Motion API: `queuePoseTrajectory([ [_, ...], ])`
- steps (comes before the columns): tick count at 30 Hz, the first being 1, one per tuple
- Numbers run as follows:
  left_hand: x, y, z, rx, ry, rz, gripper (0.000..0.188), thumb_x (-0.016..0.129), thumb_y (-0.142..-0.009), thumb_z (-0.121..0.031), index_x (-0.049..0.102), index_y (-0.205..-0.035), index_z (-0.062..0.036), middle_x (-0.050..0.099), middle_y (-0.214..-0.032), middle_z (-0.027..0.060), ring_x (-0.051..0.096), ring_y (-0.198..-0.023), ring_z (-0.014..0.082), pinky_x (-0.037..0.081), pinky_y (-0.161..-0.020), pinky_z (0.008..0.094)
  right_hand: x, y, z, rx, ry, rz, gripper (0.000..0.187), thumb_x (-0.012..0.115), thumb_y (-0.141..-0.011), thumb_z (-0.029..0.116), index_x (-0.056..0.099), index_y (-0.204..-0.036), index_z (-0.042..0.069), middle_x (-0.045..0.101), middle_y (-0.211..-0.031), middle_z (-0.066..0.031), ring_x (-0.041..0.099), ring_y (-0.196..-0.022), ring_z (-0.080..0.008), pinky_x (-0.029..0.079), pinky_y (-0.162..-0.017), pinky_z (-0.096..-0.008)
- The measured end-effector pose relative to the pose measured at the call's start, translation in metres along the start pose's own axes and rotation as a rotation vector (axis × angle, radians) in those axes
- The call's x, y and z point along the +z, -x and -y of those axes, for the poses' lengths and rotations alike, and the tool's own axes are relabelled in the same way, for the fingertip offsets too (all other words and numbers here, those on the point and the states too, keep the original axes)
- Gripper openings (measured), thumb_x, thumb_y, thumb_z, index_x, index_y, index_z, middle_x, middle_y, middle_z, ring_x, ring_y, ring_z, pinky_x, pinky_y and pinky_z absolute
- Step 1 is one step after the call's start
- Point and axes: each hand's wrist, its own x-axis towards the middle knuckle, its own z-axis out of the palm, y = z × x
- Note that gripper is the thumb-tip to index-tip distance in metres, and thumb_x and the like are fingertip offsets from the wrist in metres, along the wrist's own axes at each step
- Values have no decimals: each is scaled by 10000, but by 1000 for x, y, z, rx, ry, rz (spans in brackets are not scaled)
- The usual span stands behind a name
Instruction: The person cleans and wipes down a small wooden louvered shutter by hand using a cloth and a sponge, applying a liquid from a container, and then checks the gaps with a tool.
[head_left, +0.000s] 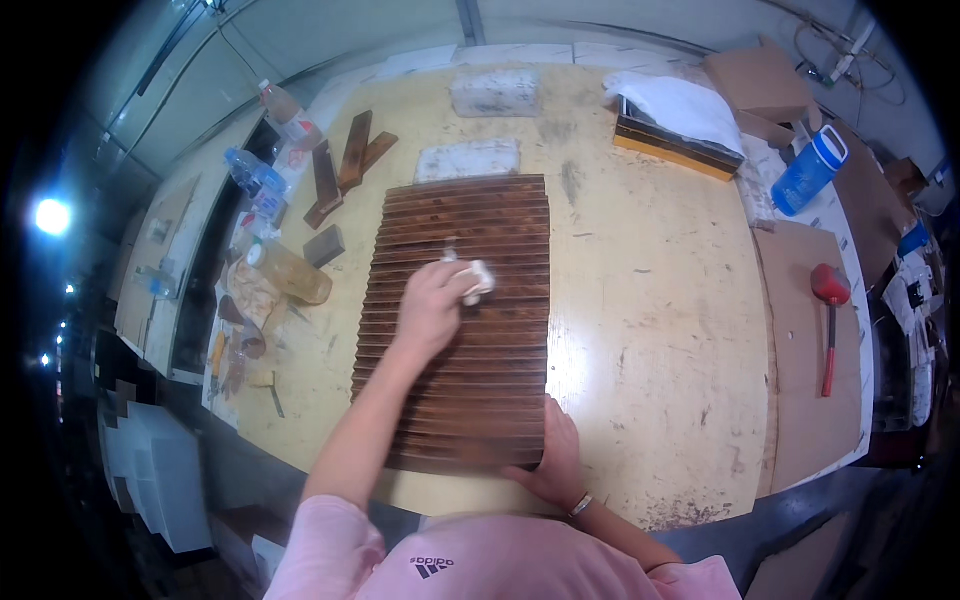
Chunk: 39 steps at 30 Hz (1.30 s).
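Observation:
A dark brown wooden panel with ridges running crosswise (465, 385) lies on the pale work table (660, 330) in front of me. My left hand (430, 305) is closed around a crumpled white cloth (481, 282), which touches the middle of the panel. Down at the panel's near right corner, my right hand (562, 455) holds on, fingers along the right side and thumb by the near edge. What its fingertips do under the edge is hidden.
Two whitish blocks (468, 160) (495, 93) sit beyond the panel. Leftward are wood offcuts (354, 150), a jar of amber liquid (295, 275), plastic bottles (255, 172) and a small brush (270, 385). Rightward are a box with white cloth (675, 145), a blue bottle (805, 175) and a red mallet (829, 290).

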Motion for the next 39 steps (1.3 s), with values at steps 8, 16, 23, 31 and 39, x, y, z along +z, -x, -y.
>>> queuePoseTrajectory([
  [8,93,-23,-154,88,773,464,328,528,-860,96,718,-1092,-38,688,-1110,153,656,-1071,296,534,-923,399,4,1,-3,-49,-43,-26,1024,885,-682,371,369,-1466,-39,479,-1426,-246,461,-1322,-396,336,-1120,-516],
  [16,18,13,-158,33,828,379,367,585,-867,59,709,-1187,-70,707,-1162,133,702,-1009,299,571,-906,379,20,7,-24,-28,-104,17,1038,887,-683,418,381,-1463,-44,469,-1427,-260,432,-1332,-418,332,-1112,-539],
  [23,-22,-12,-80,-549,771,-87,308,537,-936,63,693,-1196,7,708,-1160,111,673,-1041,175,530,-916,304,11,7,-10,7,-7,-38,1220,874,-645,408,207,-1540,-85,360,-1535,-293,352,-1424,-431,257,-1192,-500],
  [31,-26,25,-25,-352,244,-60,293,580,-872,44,707,-1124,-35,696,-1103,148,660,-1082,325,506,-971,389,12,10,-38,26,-309,-81,846,796,-823,221,369,-1515,-14,418,-1529,-214,400,-1405,-371,309,-1176,-468],
  [39,1,68,-23,-258,-59,71,418,620,-812,29,638,-1207,-105,583,-1274,117,528,-1180,354,436,-1015,461,-37,-134,-67,111,-363,-437,510,607,-892,-47,541,-1395,-5,604,-1317,-172,648,-1103,-247,503,-989,-308],
])
